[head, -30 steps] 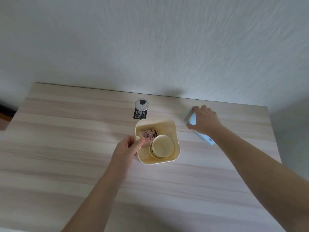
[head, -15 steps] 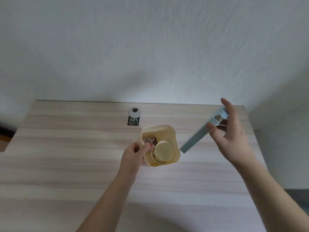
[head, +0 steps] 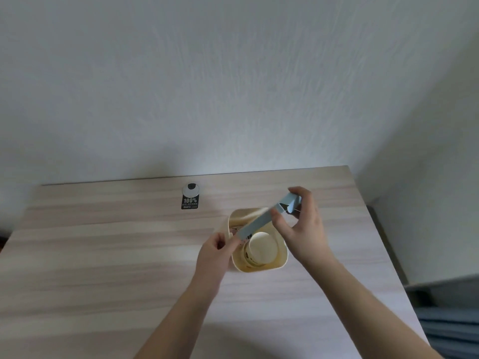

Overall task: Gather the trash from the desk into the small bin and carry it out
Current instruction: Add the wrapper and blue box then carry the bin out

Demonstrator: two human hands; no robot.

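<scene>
A pale wood-grain desk point(head: 103, 255) fills the lower part of the view, its far edge against a white textured wall point(head: 233, 86). At the right the wall turns a corner, and beyond the desk's right edge something dark grey point(head: 451, 320) lies low, too dim to identify.

Toward the far left of the desk lies a small black tag point(head: 190, 200) printed "100%", with a white round top; it sits well apart from everything else.

The left hand point(head: 215, 252) is closed on the near left rim of the small cream bin point(head: 259, 265), thumb and fingers pinching the wall. The bin stands right of centre on the desk. Inside it a paper cup point(head: 261, 248) is upright, and a bit of pinkish wrapper point(head: 234, 230) shows at the left, mostly hidden.

A long light-blue box point(head: 261, 221) slants over the bin's opening, its lower end dipping at the left rim. The right hand point(head: 303, 229) pinches the box's upper, far end between thumb and fingers.
</scene>
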